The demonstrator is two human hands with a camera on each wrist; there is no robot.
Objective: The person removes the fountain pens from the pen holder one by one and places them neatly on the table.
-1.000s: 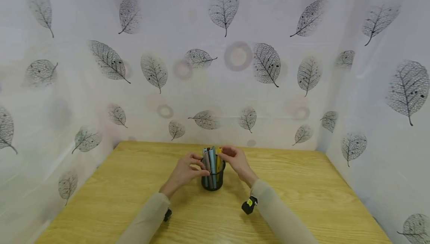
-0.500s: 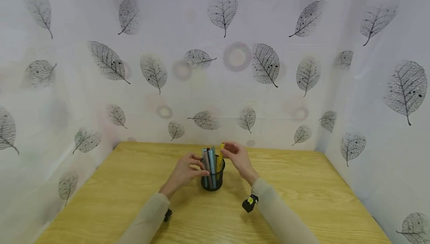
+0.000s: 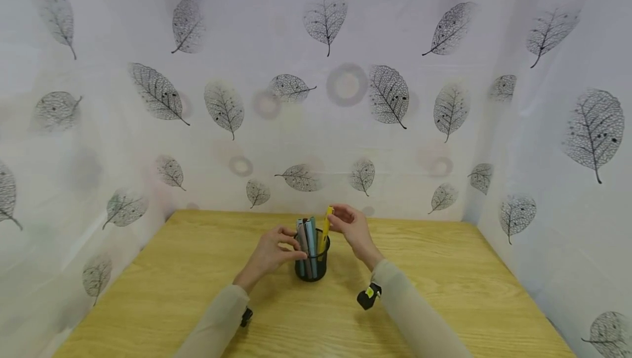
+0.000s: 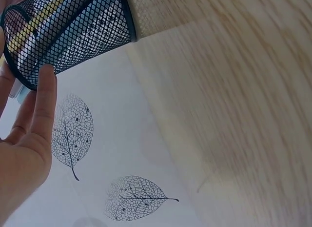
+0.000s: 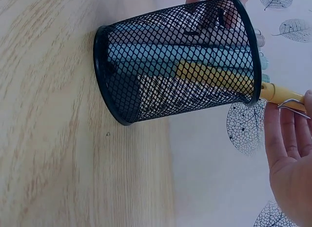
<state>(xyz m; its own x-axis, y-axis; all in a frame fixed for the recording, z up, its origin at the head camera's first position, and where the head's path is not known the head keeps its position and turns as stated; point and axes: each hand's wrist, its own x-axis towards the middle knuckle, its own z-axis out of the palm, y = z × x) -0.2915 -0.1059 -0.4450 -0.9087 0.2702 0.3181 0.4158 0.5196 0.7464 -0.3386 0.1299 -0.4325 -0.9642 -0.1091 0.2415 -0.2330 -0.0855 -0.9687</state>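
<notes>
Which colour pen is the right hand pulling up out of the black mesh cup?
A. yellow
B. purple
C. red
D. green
A: the right hand pinches the top of the yellow pen, which sticks up higher than the other pens in the black mesh cup.

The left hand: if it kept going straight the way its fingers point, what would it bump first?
Probably the black mesh pen cup. The left hand already has its fingertips at the cup's rim, so almost no gap remains; the pens inside would come after.
</notes>
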